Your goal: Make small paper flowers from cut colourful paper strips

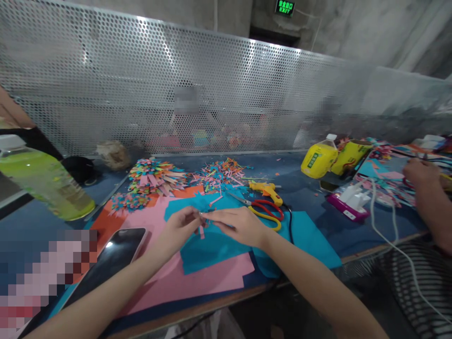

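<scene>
My left hand point(183, 226) and my right hand point(242, 225) meet over blue paper sheets point(212, 254), fingertips pinched together. What lies between the fingertips is small and mostly hidden. A pink paper strip point(202, 232) shows just below them; whether it hangs from the fingers or lies on the sheet I cannot tell. Close to the right hand lie scissors point(266, 214) with red and yellow handles, and a yellow hot glue gun point(266, 190) behind them. Pink paper point(212, 278) sticks out under the blue. Beyond the left hand sits a bunch of multicoloured fringed paper point(153, 176).
A phone point(109, 256) and a green drink bottle point(44, 181) are at left. Loose paper snips point(224, 172) lie before a perforated metal screen point(212, 94). A yellow bottle point(318, 157), a purple power strip point(348, 207) with a white cable and another person's hand point(422, 172) are at right.
</scene>
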Demonstrator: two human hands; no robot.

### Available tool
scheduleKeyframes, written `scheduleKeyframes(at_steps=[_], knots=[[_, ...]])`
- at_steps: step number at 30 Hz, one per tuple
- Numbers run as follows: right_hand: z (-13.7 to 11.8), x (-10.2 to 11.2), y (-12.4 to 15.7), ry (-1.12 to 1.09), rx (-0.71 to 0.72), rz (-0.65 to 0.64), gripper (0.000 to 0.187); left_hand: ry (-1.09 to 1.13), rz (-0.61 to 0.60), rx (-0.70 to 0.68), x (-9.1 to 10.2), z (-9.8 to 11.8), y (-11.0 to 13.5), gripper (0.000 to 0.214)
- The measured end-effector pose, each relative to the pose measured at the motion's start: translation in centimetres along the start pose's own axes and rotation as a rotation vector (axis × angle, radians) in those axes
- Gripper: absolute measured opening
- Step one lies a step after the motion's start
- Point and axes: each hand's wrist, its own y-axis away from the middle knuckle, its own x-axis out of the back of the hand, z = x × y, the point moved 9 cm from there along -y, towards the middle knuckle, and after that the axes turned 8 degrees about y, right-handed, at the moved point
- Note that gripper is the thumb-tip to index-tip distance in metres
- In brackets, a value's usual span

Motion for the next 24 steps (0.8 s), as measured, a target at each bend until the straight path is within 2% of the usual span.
scheduleKeyframes(at_steps=[3,5,7,10,12,14,17,21,24], knots=[[0.0,0.0,0.0,-0.028,0.004,-0.023,0.038,0.009,0.037,0.007,0.3,0.0,0.0,0.017],[0.2,0.7,0.0,-0.048,0.004,0.005,0.038,0.020,0.061,0.028,0.5,0.0,0.1,0.019],[1.0,2.3,0.1,-0.032,-0.034,0.085,0.036,0.041,0.074,0.046,0.6,0.1,0.2,0.022],[3.4,5.1,0.8,0.115,-0.190,0.193,0.029,0.126,0.107,0.071,0.9,0.3,0.2,0.024],[5.3,5.6,1.3,0.275,-0.320,0.110,0.024,0.232,0.153,0.101,1.3,0.1,0.3,0.025],[7.2,5.2,2.3,0.439,-0.470,-0.045,0.022,0.361,0.191,0.130,1.6,-0.3,0.3,0.025],[9.6,4.1,4.3,0.608,-0.688,-0.260,0.029,0.522,0.204,0.162,1.7,-0.9,0.2,0.023],[11.5,2.2,6.9,0.607,-0.899,-0.484,0.039,0.606,0.194,0.177,1.8,-1.4,0.0,0.020],[12.4,1.6,7.7,0.588,-0.963,-0.557,0.042,0.600,0.190,0.168,1.9,-1.3,0.0,0.021]])
